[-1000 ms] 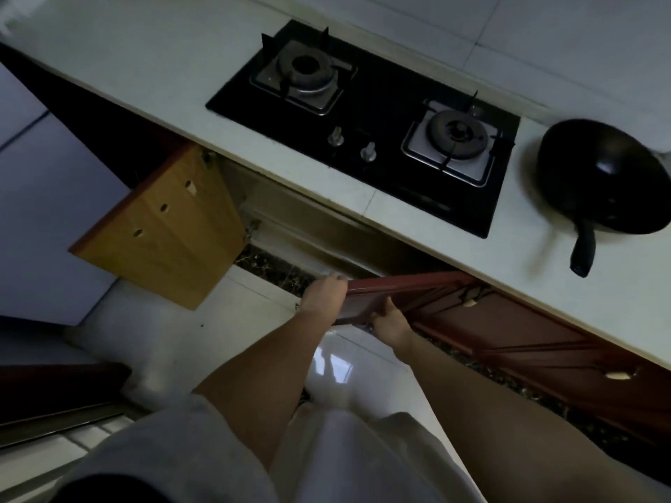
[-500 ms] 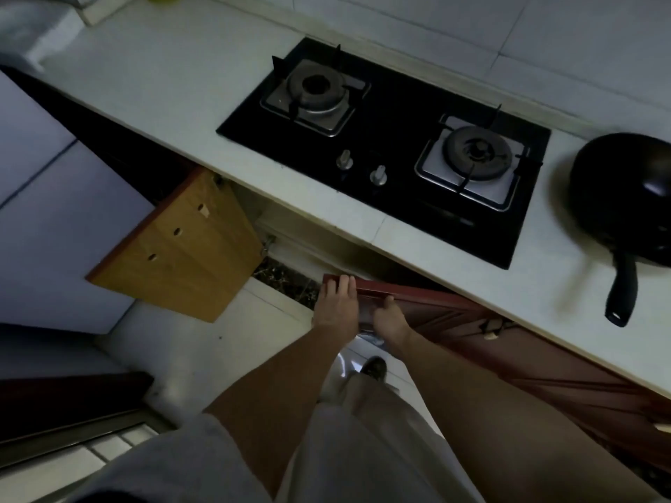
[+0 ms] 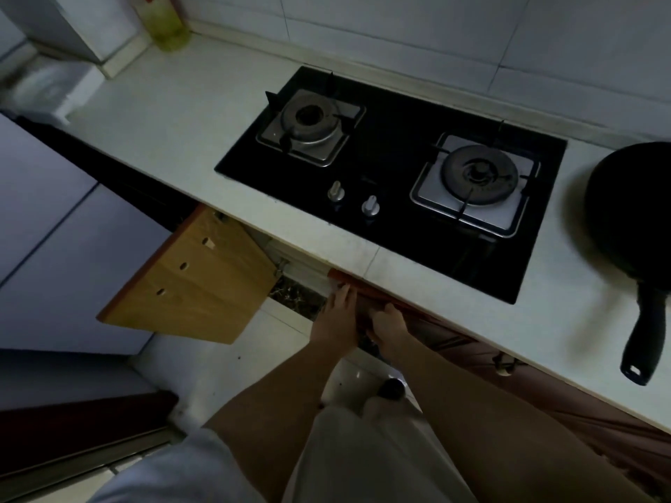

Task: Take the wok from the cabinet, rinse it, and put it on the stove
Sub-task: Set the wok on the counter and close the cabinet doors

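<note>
The black wok [image 3: 631, 212] sits on the white counter [image 3: 174, 132] to the right of the two-burner gas stove [image 3: 392, 165], its long handle pointing toward me. Both burners are bare. Below the counter edge, my left hand [image 3: 336, 321] presses with straight fingers on the free edge of the red cabinet door [image 3: 354, 285]. My right hand [image 3: 388, 326] is beside it, fingers curled on the same door edge. The door lies almost flush against the cabinet front.
A second cabinet door [image 3: 188, 281], pale wood on its inner face, stands wide open at the left over the tiled floor. A yellow-green bottle [image 3: 167, 23] stands at the back left corner. A door knob [image 3: 504, 364] sticks out under the counter at right.
The red door has swung in toward the cabinet, from partly open to nearly shut, with both hands following it. The wok has not moved on the counter.
</note>
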A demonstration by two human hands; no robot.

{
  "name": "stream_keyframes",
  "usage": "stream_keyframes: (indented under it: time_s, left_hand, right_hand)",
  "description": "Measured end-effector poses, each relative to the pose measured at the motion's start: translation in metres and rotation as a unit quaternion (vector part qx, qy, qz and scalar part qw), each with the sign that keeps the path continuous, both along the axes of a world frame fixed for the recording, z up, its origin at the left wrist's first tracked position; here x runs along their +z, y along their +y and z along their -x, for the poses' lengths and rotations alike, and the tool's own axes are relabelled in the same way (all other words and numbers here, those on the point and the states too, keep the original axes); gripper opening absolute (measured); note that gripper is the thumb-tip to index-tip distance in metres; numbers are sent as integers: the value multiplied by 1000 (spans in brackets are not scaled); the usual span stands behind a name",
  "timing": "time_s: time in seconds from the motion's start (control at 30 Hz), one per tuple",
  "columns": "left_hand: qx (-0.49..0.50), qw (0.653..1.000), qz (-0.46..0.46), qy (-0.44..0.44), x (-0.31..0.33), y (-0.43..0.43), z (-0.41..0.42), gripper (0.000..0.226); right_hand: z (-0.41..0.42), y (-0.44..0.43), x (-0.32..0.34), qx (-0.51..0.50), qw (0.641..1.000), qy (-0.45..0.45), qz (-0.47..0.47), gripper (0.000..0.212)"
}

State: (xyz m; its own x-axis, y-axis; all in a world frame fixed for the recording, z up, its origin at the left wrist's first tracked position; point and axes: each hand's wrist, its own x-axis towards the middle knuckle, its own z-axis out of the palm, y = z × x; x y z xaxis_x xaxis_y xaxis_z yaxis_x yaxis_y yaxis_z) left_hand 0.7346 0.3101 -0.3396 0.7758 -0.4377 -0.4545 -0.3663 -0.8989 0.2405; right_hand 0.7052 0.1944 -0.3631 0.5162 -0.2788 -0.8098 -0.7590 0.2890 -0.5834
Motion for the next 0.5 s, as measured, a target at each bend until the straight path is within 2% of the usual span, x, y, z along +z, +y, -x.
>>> stream_keyframes:
  time_s: [0.2, 0.3, 0.43, 0.5]
  left_hand:
    - [-27, 998, -6, 52, -2, -6, -23, 90]
    - [-40, 997, -20, 63, -5, -7, -35, 83]
    - [-66, 995, -32, 69, -8, 2, -43, 78]
    - [-72, 996, -16, 54, -6, 17, -45, 72]
  right_hand:
    - [-5, -11, 0, 38, 997, -18, 59, 36]
    - [0, -13, -2, 80, 992, -16, 94, 38]
    - [-3, -9, 2, 85, 990, -22, 111, 41]
    - [-8, -3, 16, 134, 980, -29, 141, 40]
